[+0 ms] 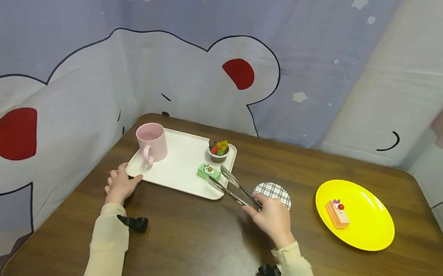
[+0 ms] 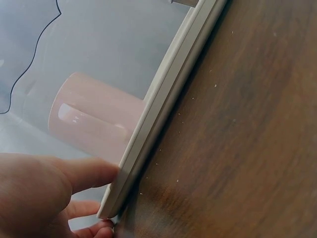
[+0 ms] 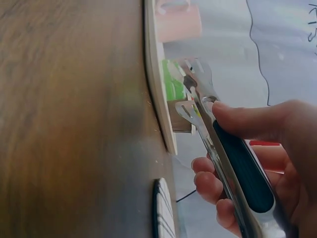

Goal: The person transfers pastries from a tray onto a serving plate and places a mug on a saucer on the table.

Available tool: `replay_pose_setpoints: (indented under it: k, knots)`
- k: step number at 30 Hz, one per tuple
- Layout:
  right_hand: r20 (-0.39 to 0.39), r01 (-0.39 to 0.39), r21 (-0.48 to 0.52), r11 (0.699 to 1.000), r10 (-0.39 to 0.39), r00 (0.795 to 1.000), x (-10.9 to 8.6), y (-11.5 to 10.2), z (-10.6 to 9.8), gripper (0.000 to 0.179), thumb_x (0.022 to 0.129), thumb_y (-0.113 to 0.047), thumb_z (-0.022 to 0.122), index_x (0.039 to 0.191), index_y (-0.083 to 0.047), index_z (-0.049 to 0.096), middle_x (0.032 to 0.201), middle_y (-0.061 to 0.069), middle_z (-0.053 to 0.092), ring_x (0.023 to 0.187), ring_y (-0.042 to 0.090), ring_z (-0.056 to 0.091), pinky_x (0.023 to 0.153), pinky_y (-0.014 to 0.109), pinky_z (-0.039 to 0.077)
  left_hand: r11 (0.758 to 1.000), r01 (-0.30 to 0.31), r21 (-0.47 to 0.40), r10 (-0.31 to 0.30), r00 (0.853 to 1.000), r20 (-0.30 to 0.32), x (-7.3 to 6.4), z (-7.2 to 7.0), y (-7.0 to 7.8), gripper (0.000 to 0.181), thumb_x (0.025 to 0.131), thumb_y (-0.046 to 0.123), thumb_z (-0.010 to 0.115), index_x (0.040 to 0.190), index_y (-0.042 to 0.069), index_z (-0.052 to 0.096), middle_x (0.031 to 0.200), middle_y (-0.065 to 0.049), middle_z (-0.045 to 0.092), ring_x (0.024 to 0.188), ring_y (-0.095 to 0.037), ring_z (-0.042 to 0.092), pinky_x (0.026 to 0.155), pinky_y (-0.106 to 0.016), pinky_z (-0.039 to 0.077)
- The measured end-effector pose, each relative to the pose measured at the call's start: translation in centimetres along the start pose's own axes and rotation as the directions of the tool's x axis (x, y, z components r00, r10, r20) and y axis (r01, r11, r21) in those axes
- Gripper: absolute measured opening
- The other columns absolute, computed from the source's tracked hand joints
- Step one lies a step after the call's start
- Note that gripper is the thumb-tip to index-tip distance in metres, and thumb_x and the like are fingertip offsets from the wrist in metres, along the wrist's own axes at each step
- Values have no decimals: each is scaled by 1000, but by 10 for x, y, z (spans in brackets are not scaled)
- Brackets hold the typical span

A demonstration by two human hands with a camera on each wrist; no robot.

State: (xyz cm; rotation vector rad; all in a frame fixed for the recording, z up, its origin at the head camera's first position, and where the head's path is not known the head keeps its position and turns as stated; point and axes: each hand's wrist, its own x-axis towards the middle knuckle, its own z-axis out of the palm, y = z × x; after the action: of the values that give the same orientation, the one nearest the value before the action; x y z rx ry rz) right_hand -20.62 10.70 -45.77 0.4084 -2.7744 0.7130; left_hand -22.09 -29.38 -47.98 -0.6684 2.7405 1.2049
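Metal tongs with black grips (image 1: 235,189) are clasped by the right hand (image 1: 271,217), tips apart beside a green cake slice (image 1: 209,171). The white rectangular tray's (image 1: 183,161) corner is pinched by the left hand (image 1: 121,185).

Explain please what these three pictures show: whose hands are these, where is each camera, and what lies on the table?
A person works with bare hands. One camera sits on the head, one on each wrist. The left hand holds the corner of a white tray, which carries a pink mug, a green cake and a small fruit cup. The right hand grips metal tongs, open near the green cake. On the brown table also lie a checked coaster and a yellow plate with a pink cake.
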Motion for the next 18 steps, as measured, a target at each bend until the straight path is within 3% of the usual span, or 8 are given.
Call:
replay_pose_setpoints:
  k: [18]
  knots:
    - [-21,-1,-78,997,-1,1000,-1,-3,6,28,77,-32,79,102,-19,77,90,8,77,78,32,71,50,39,46,1000,6,1,-6,1000,-3,1,0,0,76,96,31,50,152,1,8,147,-34,12,135,-50,13,106,-61,13]
